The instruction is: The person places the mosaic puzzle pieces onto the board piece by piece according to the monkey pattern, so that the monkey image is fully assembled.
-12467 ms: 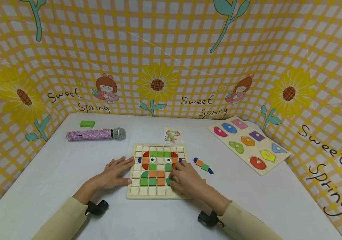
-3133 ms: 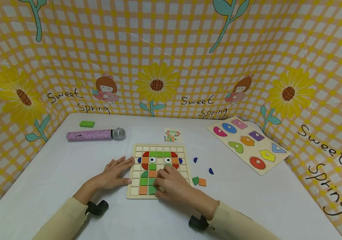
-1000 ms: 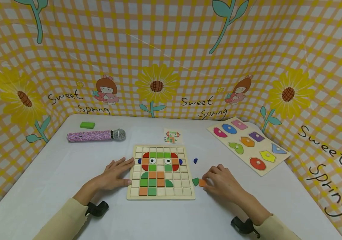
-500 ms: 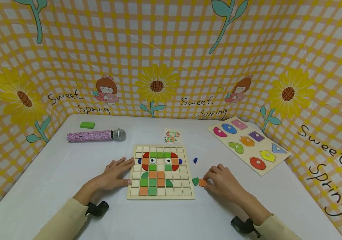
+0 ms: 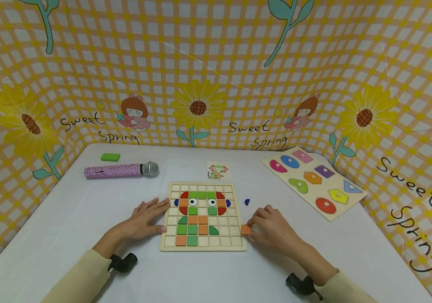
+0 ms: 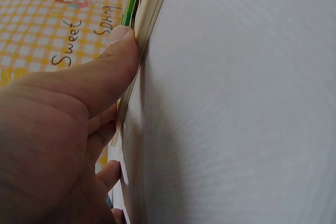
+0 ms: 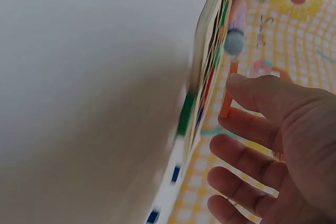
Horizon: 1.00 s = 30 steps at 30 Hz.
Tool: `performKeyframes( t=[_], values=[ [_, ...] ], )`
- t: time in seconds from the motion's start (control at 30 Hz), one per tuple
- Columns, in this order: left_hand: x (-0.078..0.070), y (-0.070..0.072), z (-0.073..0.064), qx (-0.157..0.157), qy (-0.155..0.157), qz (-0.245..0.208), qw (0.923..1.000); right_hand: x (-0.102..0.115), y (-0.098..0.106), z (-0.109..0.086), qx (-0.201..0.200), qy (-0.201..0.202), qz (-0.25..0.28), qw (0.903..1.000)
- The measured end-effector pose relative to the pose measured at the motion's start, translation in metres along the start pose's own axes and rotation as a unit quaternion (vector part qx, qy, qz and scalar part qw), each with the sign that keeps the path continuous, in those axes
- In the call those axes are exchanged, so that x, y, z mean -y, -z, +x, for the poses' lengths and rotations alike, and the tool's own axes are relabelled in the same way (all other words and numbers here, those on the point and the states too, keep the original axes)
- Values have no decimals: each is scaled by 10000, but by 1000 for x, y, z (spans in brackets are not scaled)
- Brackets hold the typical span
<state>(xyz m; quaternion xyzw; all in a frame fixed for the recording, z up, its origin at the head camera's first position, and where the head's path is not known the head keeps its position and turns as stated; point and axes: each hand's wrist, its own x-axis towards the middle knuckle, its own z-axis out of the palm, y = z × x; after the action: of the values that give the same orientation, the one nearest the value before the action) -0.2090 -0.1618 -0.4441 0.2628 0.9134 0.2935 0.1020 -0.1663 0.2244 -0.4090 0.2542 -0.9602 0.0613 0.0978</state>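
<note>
The wooden grid board [image 5: 225, 246] lies in front of me, with coloured tiles and two eye pieces forming a figure. At its right edge my right hand [image 5: 272, 229] pinches an orange square tile [image 5: 245, 229] between thumb and index finger. In the right wrist view this orange tile [image 7: 228, 95] is raised off the table. A green tile [image 7: 185, 114] lies beside the board, hidden in the head view. My left hand [image 5: 144, 221] rests along the board's left edge, fingers extended; thumb and fingertips touch the rim [image 6: 149, 22] in the left wrist view.
A blue half-round piece [image 5: 247, 202] lies right of the board; the right wrist view shows a second blue piece [image 7: 153, 216]. Behind are a picture card [image 5: 218, 171], a glittery microphone [image 5: 113, 170] and a green block [image 5: 110, 157]. A knobbed shape puzzle [image 5: 306, 200] lies back right.
Since 12.5 seconds ago, an orange and a green tile have appeared in the bottom row. In the last half second my right hand has moved the orange tile leftward to the board's edge.
</note>
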Motion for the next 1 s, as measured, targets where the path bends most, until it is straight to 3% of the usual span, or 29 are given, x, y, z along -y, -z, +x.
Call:
performKeyframes(
  t=[0.27,0.4,0.6,1.0],
  values=[
    [0,1,0,-4,-4,25,10000,39,-9,19,-47,853,155,9962],
    [0,2,0,10,-8,27,10000,58,-13,28,109,1050,237,9941],
    [0,2,0,4,-31,-9,10000,75,-16,38,191,1138,81,9933],
    [0,1,-1,-9,-44,10,10000,81,-21,42,313,1174,78,9926]
  ],
)
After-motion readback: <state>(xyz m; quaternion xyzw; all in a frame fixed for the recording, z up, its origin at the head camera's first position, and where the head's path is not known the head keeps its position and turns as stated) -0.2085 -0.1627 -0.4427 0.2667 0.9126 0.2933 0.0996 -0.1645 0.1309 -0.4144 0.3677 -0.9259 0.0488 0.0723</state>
